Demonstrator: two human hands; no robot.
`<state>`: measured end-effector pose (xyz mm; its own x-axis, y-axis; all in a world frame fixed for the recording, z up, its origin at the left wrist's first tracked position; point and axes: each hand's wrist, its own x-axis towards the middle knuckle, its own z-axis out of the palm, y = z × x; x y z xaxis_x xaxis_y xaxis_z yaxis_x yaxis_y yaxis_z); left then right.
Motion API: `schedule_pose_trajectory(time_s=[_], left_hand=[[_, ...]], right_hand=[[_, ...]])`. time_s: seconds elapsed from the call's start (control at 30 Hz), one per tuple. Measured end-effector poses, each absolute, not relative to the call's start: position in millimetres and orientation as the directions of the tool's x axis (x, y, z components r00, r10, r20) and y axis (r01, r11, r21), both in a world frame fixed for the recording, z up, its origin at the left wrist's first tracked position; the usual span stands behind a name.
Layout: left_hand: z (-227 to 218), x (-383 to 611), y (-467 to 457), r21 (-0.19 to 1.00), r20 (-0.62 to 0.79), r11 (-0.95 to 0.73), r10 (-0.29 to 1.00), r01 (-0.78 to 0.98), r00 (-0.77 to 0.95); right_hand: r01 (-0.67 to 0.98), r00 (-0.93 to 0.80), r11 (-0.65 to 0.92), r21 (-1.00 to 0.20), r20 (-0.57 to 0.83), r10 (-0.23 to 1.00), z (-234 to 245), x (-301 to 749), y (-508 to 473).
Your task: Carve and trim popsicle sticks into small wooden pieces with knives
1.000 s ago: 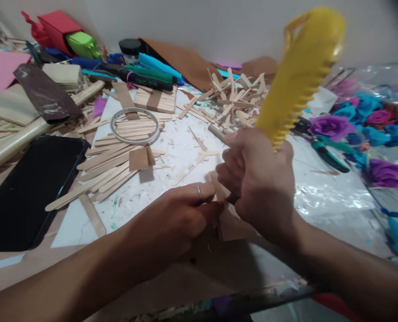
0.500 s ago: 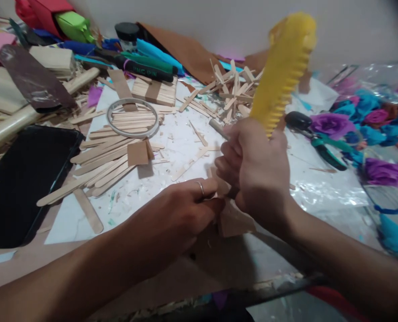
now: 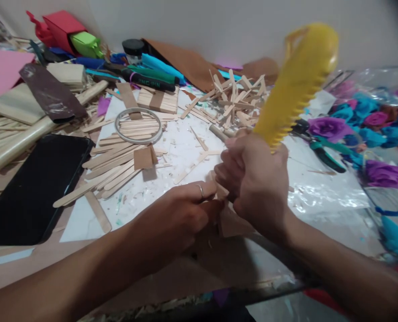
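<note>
My right hand (image 3: 255,183) is closed round the lower end of a yellow toothed tool (image 3: 296,85), which points up and to the right. My left hand (image 3: 181,214), wearing a ring, is closed on a small brown cardboard piece (image 3: 234,223) lying on the table; the two hands nearly touch over it. A wooden craft stick piece (image 3: 219,188) pokes out between the hands. What the tool's tip meets is hidden by my fingers.
Loose craft sticks (image 3: 118,165) and a tape ring (image 3: 137,125) lie centre left, a black phone (image 3: 34,188) at the left, a pile of stick offcuts (image 3: 234,98) behind. Green-handled pliers (image 3: 323,152) and purple and blue paper flowers (image 3: 370,134) sit at the right. Coloured paper lines the back wall.
The hands keep their grip. The yellow tool has swung a little left and back right, and the camera shifted slightly.
</note>
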<state>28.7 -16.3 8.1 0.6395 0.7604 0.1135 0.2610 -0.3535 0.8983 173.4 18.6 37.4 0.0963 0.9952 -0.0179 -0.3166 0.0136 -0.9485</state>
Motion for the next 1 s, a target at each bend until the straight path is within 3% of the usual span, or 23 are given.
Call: schedule_pose_trajectory(time_s=[0.07,0.27,0.57,0.77,0.93,1.0], left_hand=[[7.8,29.6,-16.0,0.899,0.101,-0.344,0.765,0.271,0.636],[2.1,28.7,-13.8,0.765,0.171,-0.545,0.685,0.343,0.708],[2.4,28.8,-13.4,0.73,0.24,-0.6,0.674,0.328,0.698],[3.4,29.1,-15.1,0.819,0.167,-0.481,0.72,0.312,0.673],[3.9,31.5,-17.9,0.888,0.069,-0.331,0.782,0.32,0.619],[3.5,31.8,-17.8,0.873,0.066,-0.346,0.783,0.345,0.618]], right_hand=[[-0.33,0.056,-0.007,-0.944,-0.027,0.998,39.0,173.9,18.2],[-0.396,0.056,-0.046,-0.917,-0.074,0.996,41.7,181.9,21.8],[-0.41,0.021,-0.073,-0.909,-0.089,0.996,40.3,181.1,21.3],[-0.383,0.006,-0.053,-0.922,-0.06,0.998,41.0,180.9,19.5],[-0.398,0.007,-0.122,-0.91,-0.136,0.991,39.5,179.1,20.5],[-0.411,0.012,-0.148,-0.899,-0.168,0.986,37.5,178.4,22.9]])
